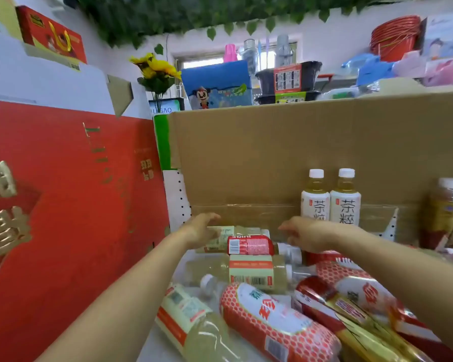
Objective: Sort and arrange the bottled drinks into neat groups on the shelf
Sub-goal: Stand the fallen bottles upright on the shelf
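Step in hand: judged early in the sort; most drinks lie jumbled and both hands reach to the back of the pile.
Shelf: white shelf board (154, 340), backed by a brown cardboard wall (272, 158), with a large red gift box with gold lettering (63, 205) at the left.
Sorted group: two upright clear bottles of yellow tea with white caps and white labels (315, 199), touching side by side against the cardboard.
Unsorted: red-labelled clear bottle (250, 245), pale drink bottle with cream-and-orange label (254, 273), red-and-white honeycomb-patterned bottle (270, 317), red-and-gold wrapped bottle (351, 309), all lying flat and overlapping.
Left hand (204, 228): fingers stretched over the end of a rearmost pale bottle with cream label (225, 235); no closed grasp visible.
Right hand (301, 233): fingers loosely curled, nothing seen in them, just above the capped ends.
Next move, judged: close on one lying bottle, stand it upright, and seat it among its own kind.
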